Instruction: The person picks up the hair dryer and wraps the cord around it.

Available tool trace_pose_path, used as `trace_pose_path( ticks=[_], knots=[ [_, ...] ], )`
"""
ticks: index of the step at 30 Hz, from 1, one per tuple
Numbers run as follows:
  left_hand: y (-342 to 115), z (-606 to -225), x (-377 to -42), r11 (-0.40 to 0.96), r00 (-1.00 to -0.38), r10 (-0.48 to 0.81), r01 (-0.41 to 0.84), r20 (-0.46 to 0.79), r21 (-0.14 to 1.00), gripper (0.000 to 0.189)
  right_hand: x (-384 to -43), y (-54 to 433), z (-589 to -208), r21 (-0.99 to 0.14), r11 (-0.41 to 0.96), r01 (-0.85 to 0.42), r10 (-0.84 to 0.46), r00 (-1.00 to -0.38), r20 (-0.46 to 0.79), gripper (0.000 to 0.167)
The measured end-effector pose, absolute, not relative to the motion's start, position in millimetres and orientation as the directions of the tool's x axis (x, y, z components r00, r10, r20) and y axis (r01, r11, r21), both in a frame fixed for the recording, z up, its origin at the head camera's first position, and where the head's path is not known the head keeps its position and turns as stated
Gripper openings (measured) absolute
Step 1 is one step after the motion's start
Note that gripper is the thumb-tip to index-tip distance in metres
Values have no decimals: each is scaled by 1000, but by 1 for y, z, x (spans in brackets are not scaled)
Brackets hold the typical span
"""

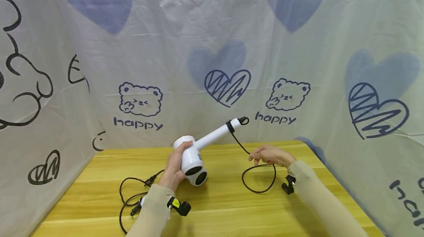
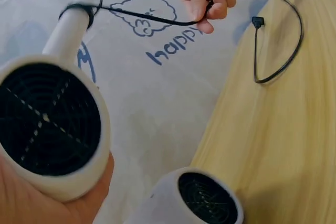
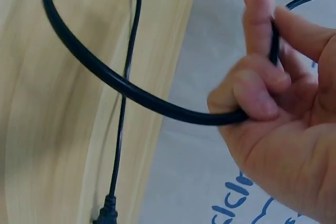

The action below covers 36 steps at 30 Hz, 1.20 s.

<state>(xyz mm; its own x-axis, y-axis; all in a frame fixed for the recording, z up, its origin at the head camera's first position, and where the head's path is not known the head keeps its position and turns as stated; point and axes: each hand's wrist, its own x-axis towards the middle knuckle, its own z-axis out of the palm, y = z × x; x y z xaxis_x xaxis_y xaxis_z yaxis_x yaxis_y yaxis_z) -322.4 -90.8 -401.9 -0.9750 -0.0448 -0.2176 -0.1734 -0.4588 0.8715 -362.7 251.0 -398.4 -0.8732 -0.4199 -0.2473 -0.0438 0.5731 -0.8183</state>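
My left hand [image 1: 174, 167] grips the barrel of a white hair dryer [image 1: 212, 136], whose handle points up and to the right. Its round black grille [image 2: 47, 121] fills much of the left wrist view. Several turns of black cord [image 1: 230, 126] wrap the handle near its end. From there the cord runs to my right hand [image 1: 269, 155], which pinches it between thumb and fingers. Past those fingers it hangs in a loop [image 1: 260, 192], ending in a black plug [image 3: 107, 212] seen in the right wrist view. Just behind the held dryer is a second white hair dryer [image 1: 200, 179], mostly hidden.
Left of my left arm, another black cord [image 1: 124, 202] lies in loose coils with a plug [image 1: 149, 182] on the wooden table [image 1: 225, 211]. A patterned cloth [image 1: 179, 64] hangs behind the table's far edge and along both sides.
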Motion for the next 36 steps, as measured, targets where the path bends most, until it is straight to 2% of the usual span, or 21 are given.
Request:
trace_pose_path(
  ticks=[8,14,19,23,32,36],
  knots=[
    [-90,-410,-320,-358,-962,159,-266,-222,895,65,-367,253,-398,-741,669,-54,-248,-956,-155,33],
    [-90,-412,-321,-285,-952,197,-285,-236,915,69,-368,248,-391,-723,684,-98,-133,-991,8,26],
    [-93,-412,-321,-163,-970,149,-216,-192,963,65,-369,246,-381,-683,716,-142,-79,-989,123,26],
    [-96,-412,-321,-88,-984,130,-133,-121,987,59,-368,243,-372,-633,757,-162,-78,-984,158,29],
    [-94,-408,-321,115,-995,98,48,37,992,72,-357,229,-349,-585,776,-235,-104,-963,248,29],
    [-92,-408,-321,181,-995,60,84,74,980,74,-353,225,-344,-590,770,-243,-112,-962,249,30]
  ],
)
